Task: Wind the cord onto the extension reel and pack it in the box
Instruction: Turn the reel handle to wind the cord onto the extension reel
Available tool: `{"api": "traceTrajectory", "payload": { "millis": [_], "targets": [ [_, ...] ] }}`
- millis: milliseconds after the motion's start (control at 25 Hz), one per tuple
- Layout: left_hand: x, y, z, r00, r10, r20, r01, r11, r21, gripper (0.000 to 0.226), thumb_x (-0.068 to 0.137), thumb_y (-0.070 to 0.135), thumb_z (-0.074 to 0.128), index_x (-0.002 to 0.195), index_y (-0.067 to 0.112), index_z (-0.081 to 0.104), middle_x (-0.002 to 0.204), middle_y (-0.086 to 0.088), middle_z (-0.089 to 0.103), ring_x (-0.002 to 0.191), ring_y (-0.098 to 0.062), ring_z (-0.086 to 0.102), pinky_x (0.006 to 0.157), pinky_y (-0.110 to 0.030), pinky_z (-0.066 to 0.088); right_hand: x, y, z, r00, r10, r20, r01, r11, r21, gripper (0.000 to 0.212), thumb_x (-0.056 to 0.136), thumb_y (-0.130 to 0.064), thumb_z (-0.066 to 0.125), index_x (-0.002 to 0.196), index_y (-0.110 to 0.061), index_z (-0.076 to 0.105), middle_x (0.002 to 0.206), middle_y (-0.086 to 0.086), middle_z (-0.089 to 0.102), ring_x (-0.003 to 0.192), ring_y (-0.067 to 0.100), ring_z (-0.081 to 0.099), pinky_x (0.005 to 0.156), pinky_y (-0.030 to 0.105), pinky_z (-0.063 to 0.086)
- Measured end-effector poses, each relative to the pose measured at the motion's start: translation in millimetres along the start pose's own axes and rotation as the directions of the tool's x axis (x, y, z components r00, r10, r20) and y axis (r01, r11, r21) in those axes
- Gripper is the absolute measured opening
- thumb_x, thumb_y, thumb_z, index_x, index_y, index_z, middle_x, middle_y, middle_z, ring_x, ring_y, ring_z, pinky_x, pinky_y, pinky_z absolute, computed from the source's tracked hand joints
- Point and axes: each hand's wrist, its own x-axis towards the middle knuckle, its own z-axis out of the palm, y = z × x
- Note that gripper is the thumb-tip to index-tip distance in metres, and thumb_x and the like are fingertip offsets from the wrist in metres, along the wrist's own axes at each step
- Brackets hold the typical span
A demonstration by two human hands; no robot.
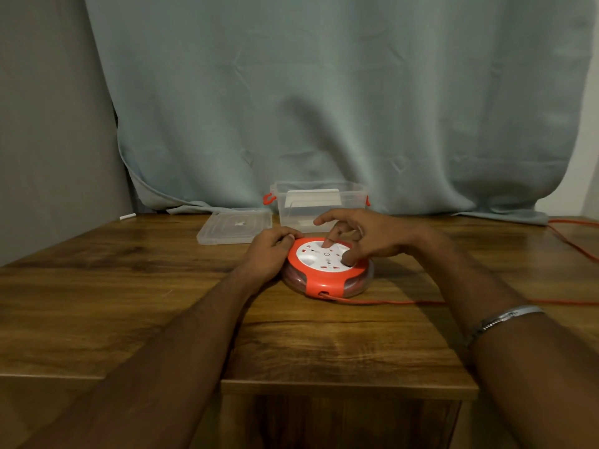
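The orange cord (pixel 389 302) is cut off by the right edge of the picture, and a part of it is hidden under the right forearm. The far rim of the extension reel (pixel 327 268) is covered by the right hand (pixel 369 236), and its left rim by the left hand (pixel 269 251). The markings on the white socket face are too small to be read. The lower front of the clear box (pixel 319 202) is hidden behind the right hand. The flat white thing inside the box cannot be identified. Both arms are cut off by the bottom edge.
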Motion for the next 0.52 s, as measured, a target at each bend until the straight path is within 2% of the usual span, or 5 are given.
{"api": "traceTrajectory", "payload": {
  "millis": [120, 240, 360, 440, 520],
  "targets": [
    [0.6, -0.8, 0.3, 1.0, 0.006, -0.005, -0.006, 1.0, -0.002, 0.034, 0.106, 0.019, 0.04, 0.127, 0.013, 0.065, 0.123, -0.008, 0.068, 0.109, -0.019, 0.065, 0.088, -0.031, 0.058, -0.7, 1.0, -0.3, 0.999, -0.011, -0.032, 0.012, 1.0, 0.025, 0.075, 0.078, -0.009, 0.086, 0.137, -0.035, 0.05, 0.114, -0.006, 0.077, 0.125, 0.019, 0.06, 0.108, 0.041, 0.051],
    [0.8, -2.2, 0.0, 1.0, 0.013, -0.005, -0.013, 1.0, -0.01, 0.033, 0.106, 0.019, 0.04, 0.125, 0.013, 0.066, 0.122, -0.008, 0.068, 0.108, -0.019, 0.065, 0.087, -0.03, 0.058, -3.1, -1.9, 1.5, 0.998, -0.012, -0.063, 0.015, 0.999, 0.038, 0.064, 0.072, -0.022, 0.092, 0.121, -0.039, 0.055, 0.103, -0.002, 0.077, 0.11, 0.017, 0.068, 0.092, 0.036, 0.057],
    [1.9, -3.2, -0.4, 1.0, 0.021, -0.01, -0.021, 1.0, -0.014, 0.032, 0.105, 0.018, 0.041, 0.124, 0.012, 0.067, 0.121, -0.009, 0.069, 0.108, -0.02, 0.066, 0.093, -0.038, 0.057, -2.1, -7.8, 7.7, 0.993, -0.03, -0.11, 0.026, 0.999, -0.033, 0.044, 0.07, -0.031, 0.093, 0.103, -0.028, 0.063, 0.09, 0.004, 0.074, 0.084, 0.022, 0.071, 0.071, 0.041, 0.057],
    [2.3, -3.6, -0.5, 1.0, 0.018, -0.006, -0.018, 1.0, -0.014, 0.032, 0.105, 0.018, 0.042, 0.124, 0.012, 0.067, 0.121, -0.009, 0.069, 0.107, -0.02, 0.066, 0.092, -0.037, 0.058, -0.7, -11.9, 12.2, 0.992, -0.043, -0.117, 0.03, 0.993, -0.112, 0.03, 0.073, -0.037, 0.09, 0.087, -0.02, 0.069, 0.079, 0.0, 0.07, 0.071, 0.016, 0.064, 0.064, 0.036, 0.051],
    [2.5, -4.4, 0.0, 1.0, 0.016, -0.004, -0.016, 1.0, -0.014, 0.032, 0.105, 0.019, 0.042, 0.125, 0.012, 0.066, 0.121, -0.009, 0.069, 0.107, -0.02, 0.066, 0.09, -0.035, 0.059, 1.3, -14.2, 16.8, 0.991, -0.038, -0.131, 0.016, 0.986, -0.167, 0.035, 0.076, -0.045, 0.085, 0.075, -0.015, 0.068, 0.068, -0.003, 0.066, 0.063, 0.011, 0.059, 0.059, 0.03, 0.045]
  ]
}}
